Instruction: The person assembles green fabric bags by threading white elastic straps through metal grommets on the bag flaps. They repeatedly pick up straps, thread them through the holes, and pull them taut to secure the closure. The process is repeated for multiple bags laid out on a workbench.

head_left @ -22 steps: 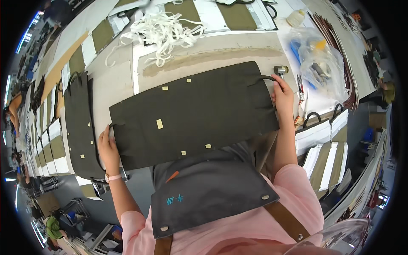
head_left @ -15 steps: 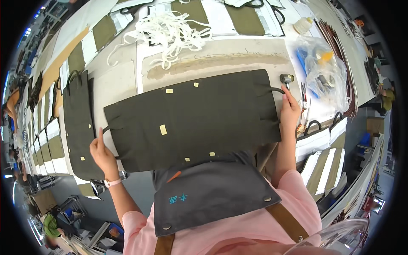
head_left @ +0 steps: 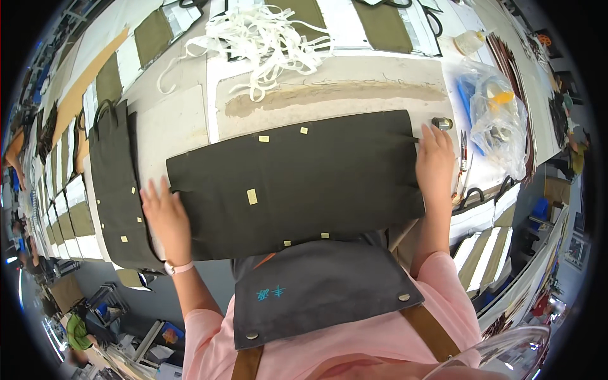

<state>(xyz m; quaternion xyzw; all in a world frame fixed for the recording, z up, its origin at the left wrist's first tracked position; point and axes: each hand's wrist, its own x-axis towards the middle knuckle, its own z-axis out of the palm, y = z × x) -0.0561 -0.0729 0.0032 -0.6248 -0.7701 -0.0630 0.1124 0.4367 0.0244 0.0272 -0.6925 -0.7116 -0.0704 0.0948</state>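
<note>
- The fingers of the left hand (head_left: 166,215) are lying flat and slightly spread, pressing down on the left end of the dark fabric panel (head_left: 297,183)
- The fingers of the right hand (head_left: 435,161) are stretching out side by side, close together, resting flat on the panel's right end and pinching nothing
- The dark fabric panel is lying spread out between the two hands on the pale worktable (head_left: 183,120), just in front of the person's grey apron (head_left: 316,291), with its near edge hanging over the table's edge
- Small yellow tags (head_left: 252,196) are sitting scattered over the panel's surface
- A small metal cylinder (head_left: 442,123) is standing just beyond the right fingertips
- A brown smeared strip (head_left: 335,95) is running across the table beyond the panel's far edge
- A tangle of white straps (head_left: 266,38) is lying farther back
- A second dark fabric piece (head_left: 117,183) is lying to the left, just beside the left hand
- A clear plastic bag (head_left: 497,117) holding blue and yellow items is sitting to the right
</note>
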